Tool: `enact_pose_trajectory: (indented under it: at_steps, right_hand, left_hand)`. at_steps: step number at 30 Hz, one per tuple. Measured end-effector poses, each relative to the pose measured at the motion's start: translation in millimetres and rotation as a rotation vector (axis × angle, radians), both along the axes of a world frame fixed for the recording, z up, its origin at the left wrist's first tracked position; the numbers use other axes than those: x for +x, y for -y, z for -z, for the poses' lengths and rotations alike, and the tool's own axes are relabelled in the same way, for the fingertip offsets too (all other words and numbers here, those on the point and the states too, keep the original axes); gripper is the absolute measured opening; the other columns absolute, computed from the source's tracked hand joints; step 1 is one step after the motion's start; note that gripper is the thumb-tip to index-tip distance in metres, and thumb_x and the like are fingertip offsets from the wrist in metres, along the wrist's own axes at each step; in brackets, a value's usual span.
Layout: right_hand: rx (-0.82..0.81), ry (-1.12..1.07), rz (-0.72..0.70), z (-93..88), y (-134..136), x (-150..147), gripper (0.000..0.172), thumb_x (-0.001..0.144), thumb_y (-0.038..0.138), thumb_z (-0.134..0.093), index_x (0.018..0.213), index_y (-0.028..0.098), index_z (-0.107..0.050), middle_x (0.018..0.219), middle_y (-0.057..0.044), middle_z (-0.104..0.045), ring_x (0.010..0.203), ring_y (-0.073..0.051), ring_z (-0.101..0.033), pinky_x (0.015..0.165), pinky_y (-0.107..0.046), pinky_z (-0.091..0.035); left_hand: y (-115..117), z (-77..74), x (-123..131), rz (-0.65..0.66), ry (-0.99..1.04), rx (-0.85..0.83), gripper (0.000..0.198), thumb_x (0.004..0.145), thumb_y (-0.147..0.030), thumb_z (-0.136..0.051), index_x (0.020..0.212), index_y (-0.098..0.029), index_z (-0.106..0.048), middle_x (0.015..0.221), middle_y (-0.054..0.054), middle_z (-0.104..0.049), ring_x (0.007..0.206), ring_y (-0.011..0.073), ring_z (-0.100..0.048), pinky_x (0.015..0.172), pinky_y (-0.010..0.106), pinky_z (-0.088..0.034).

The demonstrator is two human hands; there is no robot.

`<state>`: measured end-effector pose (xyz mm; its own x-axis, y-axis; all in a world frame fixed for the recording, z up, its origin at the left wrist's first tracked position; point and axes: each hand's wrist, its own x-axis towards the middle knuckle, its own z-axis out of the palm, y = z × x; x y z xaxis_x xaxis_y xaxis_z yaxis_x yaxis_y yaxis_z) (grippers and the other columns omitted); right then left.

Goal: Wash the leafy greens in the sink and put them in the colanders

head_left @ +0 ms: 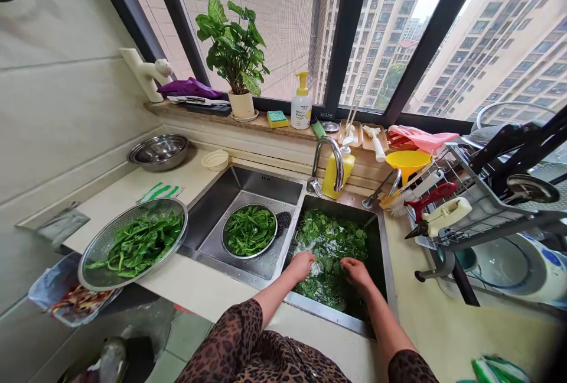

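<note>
Leafy greens (330, 232) float in the water that fills the right sink basin (384, 253). My left hand (302, 265) is at the water's surface near the basin's left side, its fingers curled closed. Opposite it, my right hand (355, 270) is also closed, with its fingertips at the surface among the leaves. Whatever either hand grips is hidden by the fingers and water. In the left basin (259, 191) stands a round metal colander (225, 238) of greens (250, 229). A larger mesh strainer (88, 270) with more greens (142, 241) rests at the counter's left front edge.
A curved faucet (325, 143) stands behind the basins, beside a yellow bottle (337, 173). At right is a dish rack (478, 217) with utensils. Metal bowls (159, 152) sit back left. The sill holds a potted plant (241, 105), a sponge (277, 119) and a pump bottle (301, 108).
</note>
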<state>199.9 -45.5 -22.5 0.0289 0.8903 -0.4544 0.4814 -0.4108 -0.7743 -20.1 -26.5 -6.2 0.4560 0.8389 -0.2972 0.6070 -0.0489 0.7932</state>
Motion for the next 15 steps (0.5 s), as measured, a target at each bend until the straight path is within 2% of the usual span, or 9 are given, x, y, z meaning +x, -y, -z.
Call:
enact_pose_trajectory:
  at_steps: [2, 4, 6, 7, 9, 12, 14, 15]
  right_hand:
    - [-0.020, -0.249, 0.112, -13.2, -2.4, 6.1, 0.027, 0.068, 0.047, -0.053, 0.078, 0.023, -0.058, 0.073, -0.001, -0.063, 0.070, -0.017, -0.060, 0.065, -0.033, -0.047]
    - [-0.072, -0.585, 0.248, -27.2, -3.2, 4.4, 0.027, 0.063, 0.044, -0.062, 0.081, 0.025, -0.056, 0.074, 0.000, -0.062, 0.070, -0.016, -0.060, 0.069, -0.034, -0.048]
    - [-0.138, -0.840, 0.354, -39.7, -3.2, -4.0, 0.030, 0.058, 0.036, -0.070, 0.082, 0.026, -0.055, 0.071, 0.002, -0.061, 0.068, -0.015, -0.060, 0.071, -0.034, -0.048]
    - [-0.163, -0.892, 0.378, -44.4, -3.0, -10.3, 0.031, 0.057, 0.033, -0.072, 0.081, 0.025, -0.055, 0.070, 0.003, -0.061, 0.067, -0.015, -0.060, 0.072, -0.034, -0.048]
    - [-0.190, -0.936, 0.413, -49.5, -1.9, -26.0, 0.032, 0.055, 0.030, -0.074, 0.080, 0.024, -0.055, 0.068, 0.003, -0.061, 0.066, -0.014, -0.060, 0.071, -0.034, -0.048]
    - [-0.190, -0.925, 0.429, -45.1, 0.9, -52.2, 0.033, 0.054, 0.031, -0.076, 0.076, 0.023, -0.053, 0.066, 0.004, -0.060, 0.062, -0.013, -0.059, 0.069, -0.033, -0.049]
    - [-0.171, -0.825, 0.331, -36.2, 1.1, -65.8, 0.030, 0.058, 0.036, -0.072, 0.075, 0.022, -0.052, 0.064, 0.004, -0.059, 0.059, -0.013, -0.059, 0.067, -0.033, -0.049]
    - [-0.146, -0.706, 0.245, -31.0, -0.7, -69.8, 0.027, 0.062, 0.039, -0.068, 0.076, 0.022, -0.052, 0.065, 0.003, -0.059, 0.059, -0.014, -0.059, 0.065, -0.033, -0.049]
  left_hand:
    - [-1.6, -5.3, -2.6, -0.100, 0.151, 0.001, 0.031, 0.082, -0.022, -0.037, 0.105, -0.016, -0.057, 0.088, 0.008, -0.063, 0.090, 0.0189, -0.057, 0.089, 0.037, -0.038]
    - [-0.7, -9.1, -4.0, -0.220, 0.375, -0.067, 0.036, 0.084, -0.024, -0.035, 0.117, -0.015, -0.046, 0.077, 0.004, -0.061, 0.074, 0.0148, -0.058, 0.078, 0.033, -0.044]
    - [2.4, -11.5, -4.1, -0.305, 0.572, -0.159, 0.038, 0.083, -0.029, -0.041, 0.119, -0.016, -0.041, 0.069, -0.001, -0.056, 0.065, 0.0122, -0.055, 0.069, 0.029, -0.046]
    - [4.4, -12.5, -3.9, -0.329, 0.634, -0.187, 0.039, 0.081, -0.031, -0.046, 0.117, -0.017, -0.042, 0.068, -0.002, -0.054, 0.064, 0.0111, -0.054, 0.067, 0.027, -0.046]
    - [8.9, -14.8, -3.0, -0.347, 0.698, -0.202, 0.039, 0.076, -0.032, -0.056, 0.110, -0.016, -0.047, 0.069, -0.003, -0.052, 0.064, 0.0096, -0.053, 0.067, 0.025, -0.045]
    - [13.9, -19.2, -1.7, -0.325, 0.699, -0.161, 0.041, 0.068, -0.031, -0.066, 0.103, -0.014, -0.054, 0.077, 0.001, -0.055, 0.070, 0.0101, -0.053, 0.069, 0.024, -0.045]
    - [15.1, -20.9, -1.2, -0.352, 0.689, -0.144, 0.038, 0.065, -0.032, -0.068, 0.097, -0.013, -0.059, 0.084, 0.004, -0.057, 0.077, 0.0126, -0.053, 0.069, 0.024, -0.045]
    - [15.2, -20.7, -1.2, -0.399, 0.684, -0.152, 0.036, 0.065, -0.035, -0.068, 0.093, -0.013, -0.060, 0.087, 0.006, -0.058, 0.079, 0.0136, -0.053, 0.067, 0.023, -0.046]
